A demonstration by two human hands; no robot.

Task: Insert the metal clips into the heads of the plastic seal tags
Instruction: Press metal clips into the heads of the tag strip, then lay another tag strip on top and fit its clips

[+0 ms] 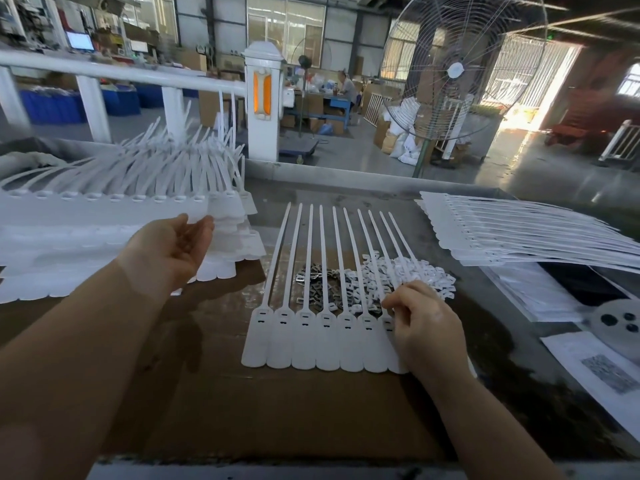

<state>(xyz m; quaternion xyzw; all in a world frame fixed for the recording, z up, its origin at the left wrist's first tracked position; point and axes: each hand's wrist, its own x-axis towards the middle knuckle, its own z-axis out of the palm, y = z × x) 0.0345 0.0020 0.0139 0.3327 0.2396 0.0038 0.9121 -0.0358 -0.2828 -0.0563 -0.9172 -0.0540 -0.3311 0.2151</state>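
Your right hand (424, 327) pinches at the strip of seal tags (311, 327); left hand (173, 247) relaxed, fingers loose. The metal clips (318, 282) look tiny, stiff, slippery: take them by their edges.

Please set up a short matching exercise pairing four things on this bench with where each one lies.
Things:
1. metal clips
2. white caps
3. strip of seal tags
4. left hand

Places:
A. at the edge of the big tag stack on the left
B. flat on the cardboard, centre
C. dark pile under the tag tails
D. pale pile above the right hand

Pairs: 1-C, 2-D, 3-B, 4-A
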